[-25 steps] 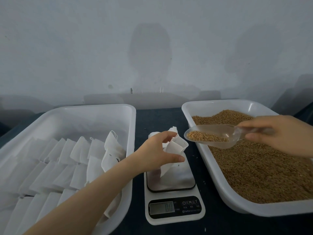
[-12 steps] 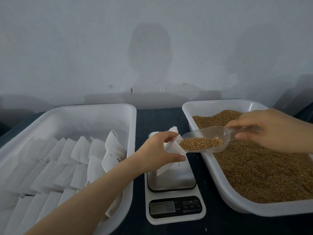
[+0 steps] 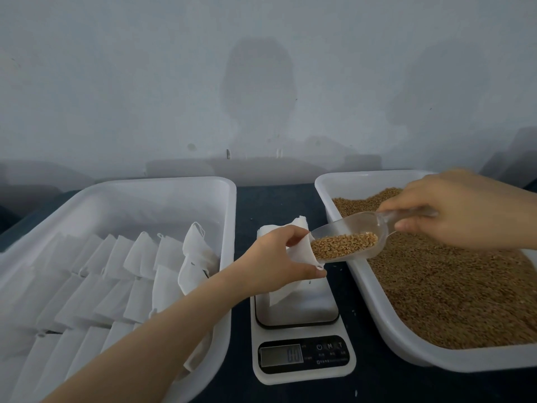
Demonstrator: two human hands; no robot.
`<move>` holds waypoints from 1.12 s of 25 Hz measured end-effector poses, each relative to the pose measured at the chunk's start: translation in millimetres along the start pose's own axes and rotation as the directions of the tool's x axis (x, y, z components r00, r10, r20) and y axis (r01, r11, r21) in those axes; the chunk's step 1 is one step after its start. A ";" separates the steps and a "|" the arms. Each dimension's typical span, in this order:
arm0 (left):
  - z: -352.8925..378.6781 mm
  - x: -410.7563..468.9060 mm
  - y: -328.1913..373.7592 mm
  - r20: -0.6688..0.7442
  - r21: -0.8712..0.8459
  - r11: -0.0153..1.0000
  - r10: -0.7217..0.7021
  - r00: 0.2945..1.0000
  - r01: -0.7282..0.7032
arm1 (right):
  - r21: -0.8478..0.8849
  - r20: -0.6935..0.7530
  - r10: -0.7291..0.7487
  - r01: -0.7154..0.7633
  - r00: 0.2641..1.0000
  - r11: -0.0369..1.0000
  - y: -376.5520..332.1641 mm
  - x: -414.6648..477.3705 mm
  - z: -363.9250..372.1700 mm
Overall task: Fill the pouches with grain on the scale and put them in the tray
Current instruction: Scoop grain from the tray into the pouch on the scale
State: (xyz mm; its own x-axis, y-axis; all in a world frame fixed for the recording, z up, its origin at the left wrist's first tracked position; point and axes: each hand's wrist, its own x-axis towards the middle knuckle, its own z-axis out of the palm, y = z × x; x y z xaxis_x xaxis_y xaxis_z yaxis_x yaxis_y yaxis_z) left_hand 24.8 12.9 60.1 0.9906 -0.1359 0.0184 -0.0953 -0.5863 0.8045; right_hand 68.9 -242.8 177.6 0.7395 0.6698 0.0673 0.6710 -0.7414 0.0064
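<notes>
Left hand: reaches over the scale, thumb and fingers curled round the mouth of a white pouch, holding it open.
Pouch: lower end resting on the scale platform, mouth tilted toward the scoop.
Right hand: fingers clamped on the handle of a clear plastic scoop.
Scoop: part-filled with grain, front lip at the pouch mouth.
Scale: on the dark counter, between the two trays; display digits too blurred to read.
Grain tray: white, right of the scale, holding loose brown grain.
Pouch tray: white, left of the scale, lined with overlapping rows of white pouches.
</notes>
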 end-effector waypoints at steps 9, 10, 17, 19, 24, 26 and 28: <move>-1.0 -1.1 2.3 -0.001 -0.018 1.000 0.023 1.000 -0.023 | -0.195 0.074 -0.016 0.030 0.997 0.980 -12.9 20.5 -18.7; -1.4 -1.5 2.1 -0.004 -0.018 1.000 0.024 1.000 -0.024 | -0.215 0.090 -0.003 0.022 0.996 0.976 -14.1 22.2 -20.6; -0.7 -1.3 2.7 -0.019 -0.013 1.000 0.011 1.000 -0.011 | -0.272 0.114 -0.012 0.043 0.993 0.961 -24.2 27.3 -31.1; -0.5 -1.2 2.3 -0.019 -0.014 1.000 0.001 1.000 -0.002 | -0.357 0.103 0.001 0.036 0.995 0.933 -29.8 31.9 -35.1; -1.9 -1.0 4.4 -0.027 0.031 0.998 -0.048 0.999 0.048 | -0.599 -0.015 -0.163 0.122 0.986 0.792 -53.1 40.5 -35.4; -2.2 -1.3 5.4 -0.024 0.034 0.998 -0.058 0.998 0.059 | -0.687 -0.059 -0.217 0.118 0.974 0.717 -65.1 36.2 -31.9; -2.4 -1.3 5.5 -0.024 0.030 0.998 -0.059 0.998 0.059 | -0.730 -0.083 -0.218 0.089 0.972 0.677 -73.5 30.9 -28.6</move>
State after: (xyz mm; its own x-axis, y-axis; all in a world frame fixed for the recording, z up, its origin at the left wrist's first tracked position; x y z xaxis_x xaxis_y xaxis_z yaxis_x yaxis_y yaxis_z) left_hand 23.2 11.8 65.9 0.9965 -0.0820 -0.0145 -0.0393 -0.6168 0.7861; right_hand 40.9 -168.8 207.8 0.5684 0.8096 0.1469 0.4808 -0.4717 0.7391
